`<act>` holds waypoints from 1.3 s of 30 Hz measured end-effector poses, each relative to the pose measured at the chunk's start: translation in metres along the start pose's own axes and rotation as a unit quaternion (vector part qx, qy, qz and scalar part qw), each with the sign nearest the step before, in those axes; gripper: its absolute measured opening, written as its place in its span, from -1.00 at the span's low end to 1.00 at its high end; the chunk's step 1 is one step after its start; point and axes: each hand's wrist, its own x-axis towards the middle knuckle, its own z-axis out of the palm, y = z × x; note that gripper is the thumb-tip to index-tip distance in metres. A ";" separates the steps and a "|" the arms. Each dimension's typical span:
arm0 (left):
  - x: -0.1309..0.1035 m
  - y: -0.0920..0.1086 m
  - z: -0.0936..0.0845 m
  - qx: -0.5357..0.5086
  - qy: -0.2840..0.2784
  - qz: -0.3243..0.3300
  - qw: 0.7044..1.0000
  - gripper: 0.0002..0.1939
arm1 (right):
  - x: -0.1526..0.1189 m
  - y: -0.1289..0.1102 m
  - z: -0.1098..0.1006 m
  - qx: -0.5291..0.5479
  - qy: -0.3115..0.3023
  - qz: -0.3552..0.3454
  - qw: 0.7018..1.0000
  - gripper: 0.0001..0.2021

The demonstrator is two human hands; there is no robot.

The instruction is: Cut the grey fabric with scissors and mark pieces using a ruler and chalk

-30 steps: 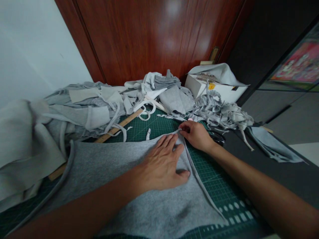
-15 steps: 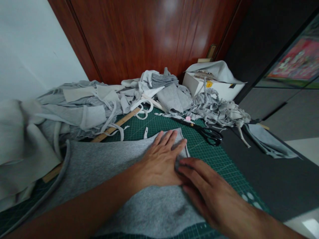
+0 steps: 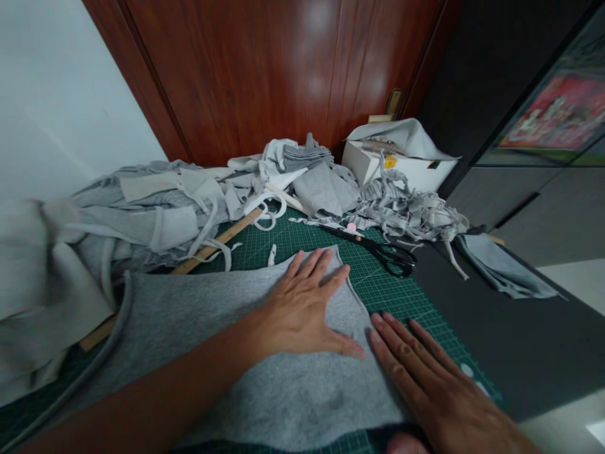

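Note:
A large piece of grey knit fabric [image 3: 189, 321] lies spread on a green cutting mat [image 3: 428, 309]. Its left edge curls up in a roll. My left hand [image 3: 302, 309] rests flat on the fabric near its upper right corner, fingers spread and thumb pointing right. Along the right edge of the cloth lies my right hand [image 3: 420, 378], its fingers stretched out, partly over the mat. Neither hand holds anything. Beyond the fabric, black-handled scissors [image 3: 385, 252] lie on the mat. A wooden ruler [image 3: 220, 239] runs partly beneath the fabric.
Grey and white fabric scraps [image 3: 161, 202] are heaped along the back and left. A white box [image 3: 399, 167] with cloth on top stands at the back right, beside tangled fabric strips [image 3: 416, 211]. Folded grey cloth [image 3: 505, 268] lies on the dark tabletop [image 3: 472, 315] at right.
My right hand has moved right and down from beside my left hand to the fabric's edge, fingers straightened. The right edge, formerly folded near my fingers, now lies flatter. My left thumb has spread out.

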 end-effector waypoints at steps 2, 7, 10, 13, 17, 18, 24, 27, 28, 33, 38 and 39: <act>0.000 0.000 0.001 -0.001 0.000 0.002 1.000 0.41 | -0.005 0.001 0.000 -0.002 0.023 -0.001 1.000 -0.13; 0.002 -0.001 0.000 -0.001 -0.003 0.007 1.000 0.40 | -0.008 -0.001 0.003 -0.002 0.066 0.020 0.998 -0.49; 0.003 -0.001 -0.001 0.000 -0.011 0.009 1.000 0.40 | -0.007 0.000 0.002 0.002 0.075 0.019 0.997 -0.59; 0.005 -0.002 -0.001 0.002 -0.010 0.015 1.000 0.39 | -0.005 0.004 -0.002 0.020 0.092 0.000 0.996 -0.66; 0.009 0.000 0.001 0.009 -0.004 0.021 1.000 0.35 | -0.003 0.010 -0.010 0.046 0.089 -0.036 0.994 -0.68; 0.010 0.000 0.001 0.010 -0.002 0.022 1.000 0.34 | -0.003 0.011 -0.012 0.052 0.090 -0.040 0.994 -0.70; 0.012 0.002 0.002 0.005 -0.003 0.019 1.000 0.35 | 0.004 0.010 -0.018 0.112 0.130 0.027 0.985 -0.78; 0.013 0.003 0.001 0.000 -0.007 0.020 1.000 0.37 | 0.012 0.006 -0.018 0.137 0.111 0.134 0.975 -0.67; 0.014 0.003 0.001 -0.001 -0.009 0.021 1.000 0.37 | 0.015 0.005 -0.018 0.146 0.092 0.166 0.971 -0.64; 0.015 0.005 0.000 -0.002 -0.017 0.016 1.000 0.40 | 0.027 -0.002 -0.012 0.146 0.025 0.205 0.967 -0.62; 0.017 0.009 0.003 -0.011 -0.014 0.030 0.999 0.38 | 0.023 0.001 -0.011 0.097 0.033 0.191 0.976 -0.54; 0.018 0.009 0.004 -0.012 -0.012 0.035 0.999 0.37 | 0.020 0.003 -0.012 0.078 0.031 0.191 0.978 -0.53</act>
